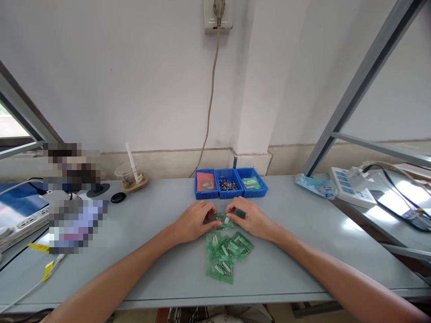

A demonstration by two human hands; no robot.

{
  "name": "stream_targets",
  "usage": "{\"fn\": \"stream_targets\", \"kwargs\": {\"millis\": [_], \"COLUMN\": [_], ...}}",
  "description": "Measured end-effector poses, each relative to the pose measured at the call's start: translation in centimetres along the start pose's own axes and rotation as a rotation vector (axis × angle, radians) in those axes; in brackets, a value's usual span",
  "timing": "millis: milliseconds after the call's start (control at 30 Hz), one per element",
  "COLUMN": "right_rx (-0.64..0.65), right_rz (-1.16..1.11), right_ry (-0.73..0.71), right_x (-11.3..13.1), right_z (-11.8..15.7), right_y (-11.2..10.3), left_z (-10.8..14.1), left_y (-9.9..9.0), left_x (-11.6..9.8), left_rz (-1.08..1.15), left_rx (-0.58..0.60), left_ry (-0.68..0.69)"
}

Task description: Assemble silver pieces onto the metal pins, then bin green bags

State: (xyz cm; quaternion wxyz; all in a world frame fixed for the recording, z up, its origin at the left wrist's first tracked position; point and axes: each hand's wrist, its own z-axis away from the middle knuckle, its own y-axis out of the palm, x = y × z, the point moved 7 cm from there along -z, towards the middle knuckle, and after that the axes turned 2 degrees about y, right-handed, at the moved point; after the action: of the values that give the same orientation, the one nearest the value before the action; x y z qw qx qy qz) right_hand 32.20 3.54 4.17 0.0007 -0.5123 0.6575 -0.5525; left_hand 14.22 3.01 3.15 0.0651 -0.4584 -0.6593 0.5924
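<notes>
Between my hands is a small green see-through plastic bag [225,220] with small metal parts in it. My left hand [197,220] pinches its left side, thumb and fingers curled in. From the other side my right hand [251,216] pinches the bag near its upper right edge. Just below lie several more green bags [226,253] in an overlapping pile, with light-coloured and metal pieces inside. Beyond my hands stand three joined blue bins: the left bin [206,195] holds reddish packets, the middle bin [229,194] loose metal pins, the right bin [256,193] green bags.
A plastic cup with a straw [129,172] and a black round lid [118,197] stand at the left back. Power strips [25,224] and cables lie at the far left. At right are a blue packet [316,186], a white socket block [352,186] and a metal frame post [357,85].
</notes>
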Motion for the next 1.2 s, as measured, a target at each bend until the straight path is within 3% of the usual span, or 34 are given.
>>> {"fn": "stream_targets", "kwargs": {"millis": [500, 733, 933, 1200], "right_rx": [-0.02, -0.016, -0.024, -0.028], "right_rz": [-0.186, -0.108, -0.098, -0.011], "right_ry": [0.155, 0.125, 0.102, -0.043], "right_x": [-1.5, -0.8, -0.4, 0.8], "right_z": [0.1, 0.0, -0.1, 0.0], "right_y": [0.6, 0.3, 0.2, -0.4], "left_z": [0.2, 0.6, 0.9, 0.6], "left_y": [-0.7, -0.6, -1.6, -1.7], "left_x": [-0.5, 0.0, -0.6, -1.5], "left_rz": [0.007, 0.079, -0.045, -0.139], "left_rx": [-0.162, -0.233, -0.329, -0.257], "left_ry": [0.043, 0.056, 0.223, 0.261]}}
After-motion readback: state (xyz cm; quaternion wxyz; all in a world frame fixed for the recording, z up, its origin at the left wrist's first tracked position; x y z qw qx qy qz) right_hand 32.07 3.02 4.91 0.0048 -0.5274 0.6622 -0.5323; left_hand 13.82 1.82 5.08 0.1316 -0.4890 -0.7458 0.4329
